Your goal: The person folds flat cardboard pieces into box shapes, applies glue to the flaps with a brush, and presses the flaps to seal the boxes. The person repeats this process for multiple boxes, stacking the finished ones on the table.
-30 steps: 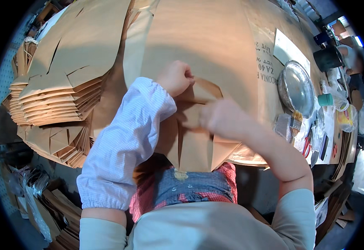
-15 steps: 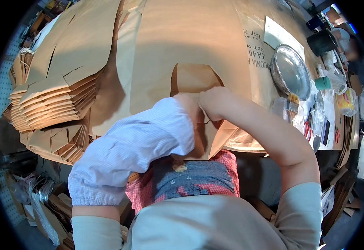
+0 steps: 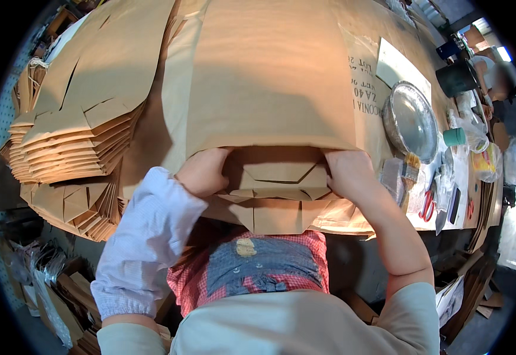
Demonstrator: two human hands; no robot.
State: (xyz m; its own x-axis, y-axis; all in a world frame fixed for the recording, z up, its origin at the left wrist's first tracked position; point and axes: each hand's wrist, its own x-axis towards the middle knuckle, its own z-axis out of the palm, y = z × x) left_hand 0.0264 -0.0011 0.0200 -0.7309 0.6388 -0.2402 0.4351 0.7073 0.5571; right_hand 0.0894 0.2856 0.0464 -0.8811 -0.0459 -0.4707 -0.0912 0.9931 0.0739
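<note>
Between the left fingers (image 3: 216,171) and right fingers (image 3: 339,171), in the head view, a brown paper bag (image 3: 272,112) lies on the paper-covered surface (image 3: 364,44), its long axis running away from the person, its opened, folded end facing them. Both sets of fingers curl into that end's sides, partly hidden; I cannot tell whether they pinch. Beyond the left fingers are stacked bags (image 3: 74,151); beyond the right, a brush (image 3: 411,167), red-handled scissors (image 3: 427,207) and a metal bowl (image 3: 390,121), its contents unclear.
</note>
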